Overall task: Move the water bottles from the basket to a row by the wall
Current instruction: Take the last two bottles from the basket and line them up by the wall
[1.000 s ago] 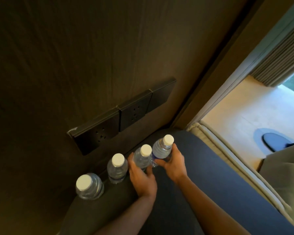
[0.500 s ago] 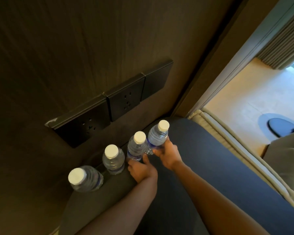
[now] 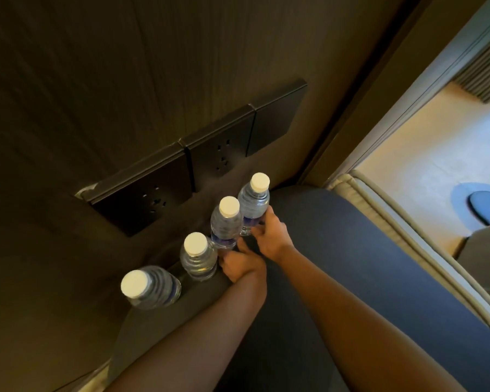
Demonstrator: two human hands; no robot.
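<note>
Several clear water bottles with white caps stand in a row along the dark wood wall on a dark surface (image 3: 323,278). From left: one bottle (image 3: 150,287), a second (image 3: 198,258), a third (image 3: 225,224) and the rightmost (image 3: 253,205). My left hand (image 3: 242,264) grips the base of the third bottle. My right hand (image 3: 269,233) holds the lower part of the rightmost bottle. Both held bottles are upright and close to the wall. No basket is in view.
A strip of dark wall sockets (image 3: 198,162) sits just above the bottles. A padded beige edge (image 3: 402,236) borders the dark surface on the right. Beyond it lies a light floor (image 3: 425,154) with a dark oval object (image 3: 487,207) and a curtain (image 3: 484,69).
Both hands have slid lower on the two right bottles and pushed them a little closer to the wall. My view has tilted, so the sockets sit higher in frame.
</note>
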